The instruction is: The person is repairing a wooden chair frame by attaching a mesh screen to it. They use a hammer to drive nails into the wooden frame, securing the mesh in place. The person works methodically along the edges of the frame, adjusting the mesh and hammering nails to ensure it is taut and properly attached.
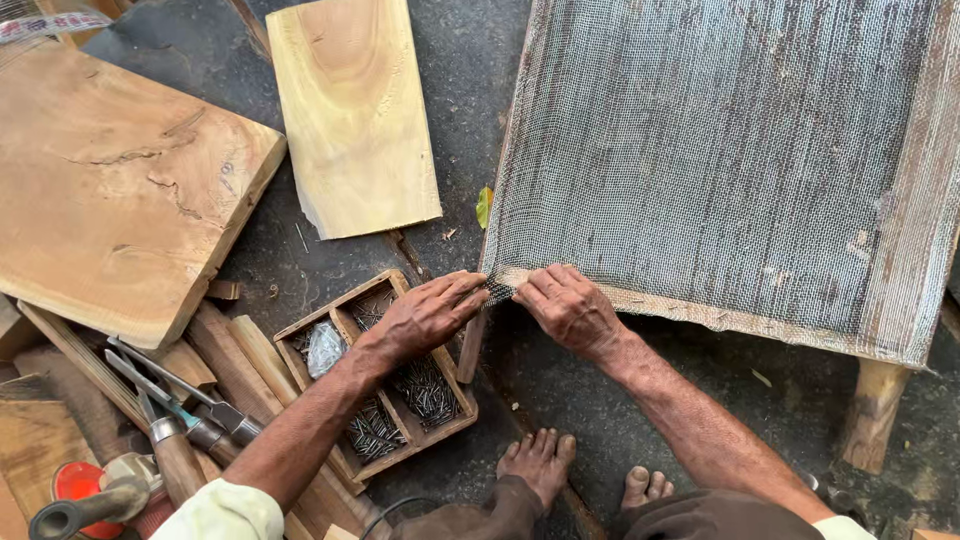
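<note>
- Bare feet [540, 462] sit at the bottom edge of the head view, at about 6 o'clock, toes on the dark ground [470, 90].
- From the 7 o'clock corner the left forearm runs up to the left hand [425, 317], which lies palm down, fingers stretched toward 3 o'clock, their tips pressing the corner of the wire mesh [720, 150].
- Coming from 5 o'clock, the right hand [568, 307] is curled, fingers bent and pinching the mesh edge right at that same corner; the two hands almost touch.
- Stretched over a low wooden frame [740, 318], the grey mesh fills the 1 to 3 o'clock part of the view; one frame leg [873, 410] shows at 4 o'clock.
- Under the left wrist stands a small wooden tray [390, 285] split into compartments, holding heaps of small dark nails [425, 388].
- At 8 o'clock lie chisels [170, 400] with wooden handles, beside loose timber strips.
- At 9 to 10 o'clock rests a thick brown wooden slab [110, 190], and at 12 o'clock a paler plank [350, 110].
- Between plank and mesh lies a small yellow-green leaf [484, 206].
</note>
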